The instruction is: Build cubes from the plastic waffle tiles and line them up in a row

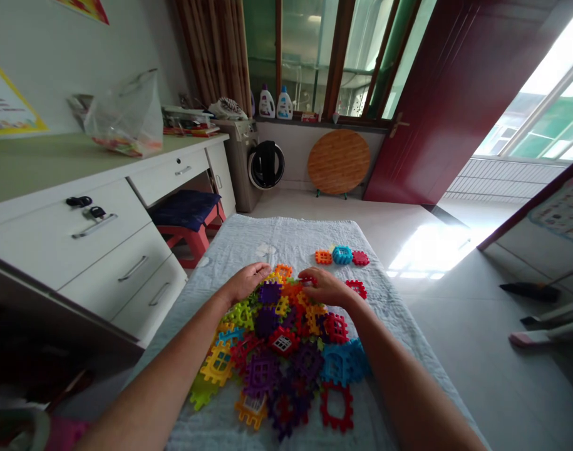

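In my head view, a heap of coloured interlocking pieces (262, 374) lies on the near side of my fingers and between them. My left hand (247, 282) is loosely extended; whether my right hand (327, 287) grips anything, I cannot tell. Beyond the right fingers, a blue block (342, 255) sits on the cloth (295, 235).

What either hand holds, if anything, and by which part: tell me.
It cannot be told: the left hand and right hand are at the far part of the pile of plastic pieces, with any grip hidden.
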A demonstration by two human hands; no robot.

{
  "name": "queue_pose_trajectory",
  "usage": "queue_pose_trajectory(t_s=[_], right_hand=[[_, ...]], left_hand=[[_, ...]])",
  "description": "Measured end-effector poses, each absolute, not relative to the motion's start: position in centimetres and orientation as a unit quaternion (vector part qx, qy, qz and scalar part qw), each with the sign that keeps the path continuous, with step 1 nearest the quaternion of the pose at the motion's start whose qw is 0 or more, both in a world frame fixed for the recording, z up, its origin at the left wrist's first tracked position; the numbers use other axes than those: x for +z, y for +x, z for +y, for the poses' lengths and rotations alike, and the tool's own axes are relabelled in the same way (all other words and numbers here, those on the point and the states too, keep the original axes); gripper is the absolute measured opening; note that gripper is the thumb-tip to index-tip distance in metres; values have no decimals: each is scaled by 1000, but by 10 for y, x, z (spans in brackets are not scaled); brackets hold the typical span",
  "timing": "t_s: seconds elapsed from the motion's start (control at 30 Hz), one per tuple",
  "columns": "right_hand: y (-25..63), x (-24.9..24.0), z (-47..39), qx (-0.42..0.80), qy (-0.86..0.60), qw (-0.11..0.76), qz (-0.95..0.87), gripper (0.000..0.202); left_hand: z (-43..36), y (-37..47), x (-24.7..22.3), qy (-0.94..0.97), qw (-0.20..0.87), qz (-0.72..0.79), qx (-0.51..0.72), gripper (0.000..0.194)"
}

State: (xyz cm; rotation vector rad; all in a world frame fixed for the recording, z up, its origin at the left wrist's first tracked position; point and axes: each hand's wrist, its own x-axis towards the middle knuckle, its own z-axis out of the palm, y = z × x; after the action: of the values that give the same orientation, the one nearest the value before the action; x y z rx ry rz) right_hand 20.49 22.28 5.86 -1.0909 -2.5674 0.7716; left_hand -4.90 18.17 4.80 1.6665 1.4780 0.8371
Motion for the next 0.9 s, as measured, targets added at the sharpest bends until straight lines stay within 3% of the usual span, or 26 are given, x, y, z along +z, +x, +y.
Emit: queue_pose_trajectory(t_s=[0.17,0.3,0.5,0.7,0.9], right_hand=[[203,77,202,187,-408,151,-881,44],[178,99,166,214,-284,192,-915,34],[144,93,132,207,-258,140,-933,24],[154,88,149,329,-268,185,-887,35],[179,81,186,440,-358,230,-790,30]], left_hand=[[160,-50,56,669,313,609,290,50],[149,-54,49,665,290,615,310,46],[140,-68,32,624,306,618,367,51],[137,-80,33,603,365,608,367,51],[134,-84,40,548,467,565,403,52]])
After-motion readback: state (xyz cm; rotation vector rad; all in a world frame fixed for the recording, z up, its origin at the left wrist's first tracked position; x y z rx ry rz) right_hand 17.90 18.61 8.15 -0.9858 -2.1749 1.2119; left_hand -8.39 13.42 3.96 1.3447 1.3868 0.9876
